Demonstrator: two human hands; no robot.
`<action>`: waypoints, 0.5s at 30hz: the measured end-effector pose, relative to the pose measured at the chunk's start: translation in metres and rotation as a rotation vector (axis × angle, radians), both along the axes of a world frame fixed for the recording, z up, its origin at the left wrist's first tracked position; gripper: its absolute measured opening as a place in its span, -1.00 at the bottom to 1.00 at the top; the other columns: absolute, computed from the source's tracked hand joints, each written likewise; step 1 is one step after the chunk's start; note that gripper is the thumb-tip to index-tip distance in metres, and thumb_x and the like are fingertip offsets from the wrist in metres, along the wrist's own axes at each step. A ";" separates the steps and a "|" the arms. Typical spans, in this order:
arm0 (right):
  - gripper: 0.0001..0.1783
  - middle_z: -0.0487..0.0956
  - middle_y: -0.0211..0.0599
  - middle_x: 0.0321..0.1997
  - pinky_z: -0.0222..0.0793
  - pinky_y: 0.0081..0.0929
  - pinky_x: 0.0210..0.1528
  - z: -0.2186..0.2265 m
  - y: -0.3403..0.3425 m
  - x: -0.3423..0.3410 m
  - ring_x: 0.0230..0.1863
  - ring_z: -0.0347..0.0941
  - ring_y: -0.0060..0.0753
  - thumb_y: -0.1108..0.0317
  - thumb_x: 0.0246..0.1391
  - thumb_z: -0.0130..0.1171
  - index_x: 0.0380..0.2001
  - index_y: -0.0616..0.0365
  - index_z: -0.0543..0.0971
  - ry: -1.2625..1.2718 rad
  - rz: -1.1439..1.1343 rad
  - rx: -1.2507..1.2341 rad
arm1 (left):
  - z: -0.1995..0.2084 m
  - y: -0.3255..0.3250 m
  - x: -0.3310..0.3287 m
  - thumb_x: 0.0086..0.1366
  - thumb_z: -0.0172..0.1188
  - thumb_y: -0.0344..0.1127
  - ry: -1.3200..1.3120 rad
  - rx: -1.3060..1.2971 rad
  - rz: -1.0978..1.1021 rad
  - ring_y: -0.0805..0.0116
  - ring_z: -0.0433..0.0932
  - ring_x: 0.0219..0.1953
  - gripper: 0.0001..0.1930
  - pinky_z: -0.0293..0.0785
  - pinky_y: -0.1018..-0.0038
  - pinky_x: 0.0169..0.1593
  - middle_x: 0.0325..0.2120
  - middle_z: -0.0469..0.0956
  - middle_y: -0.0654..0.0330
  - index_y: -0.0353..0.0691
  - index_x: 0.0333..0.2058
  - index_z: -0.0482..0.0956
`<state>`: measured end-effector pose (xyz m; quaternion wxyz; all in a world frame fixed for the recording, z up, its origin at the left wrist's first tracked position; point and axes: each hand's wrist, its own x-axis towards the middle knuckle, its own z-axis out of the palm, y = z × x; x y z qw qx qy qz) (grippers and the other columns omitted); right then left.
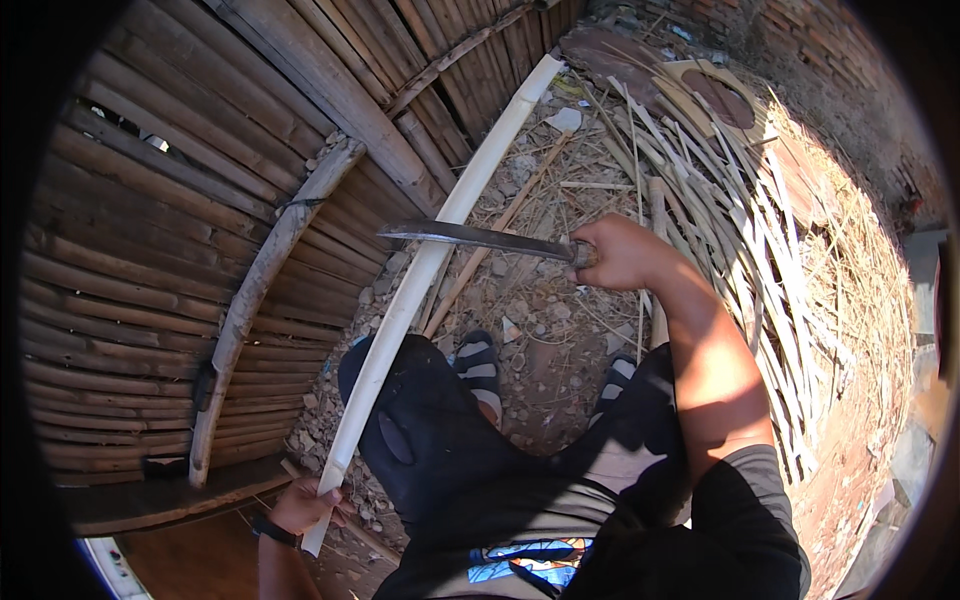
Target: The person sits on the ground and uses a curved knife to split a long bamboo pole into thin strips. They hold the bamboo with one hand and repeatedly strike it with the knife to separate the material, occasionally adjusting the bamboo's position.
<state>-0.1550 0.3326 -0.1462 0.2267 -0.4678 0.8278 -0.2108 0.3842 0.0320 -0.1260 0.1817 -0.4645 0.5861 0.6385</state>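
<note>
My left hand [303, 506] is closed round the near end of a long split bamboo strip [395, 330]. The pale strip slants away from me, over my left thigh, up to the far end beside the bamboo wall. My right hand [618, 254] grips the handle of a machete [490, 238]. Its dark blade points left and lies across the strip at about mid-length, with the tip past the strip's left edge. Whether the blade touches the strip or hovers just over it, I cannot tell.
On the left stands a bamboo slat wall [130, 240] with a curved wooden pole [270, 270]. A pile of thin bamboo strips [740, 240] covers the ground at right, near a brick wall [800, 40]. Rubble and shavings lie around my sandalled feet [478, 365].
</note>
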 end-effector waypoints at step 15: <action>-0.64 0.58 -0.27 -0.47 0.42 -0.35 -0.18 0.018 0.017 -0.008 -0.37 0.43 -0.43 0.25 0.02 0.47 -0.20 0.27 0.64 -0.048 -0.340 -0.374 | 0.068 -0.012 -0.144 0.47 0.21 -0.11 0.088 -1.032 -0.284 0.26 0.56 -0.64 -0.61 0.41 0.35 -0.50 -0.65 0.55 0.05 -0.41 -0.37 0.59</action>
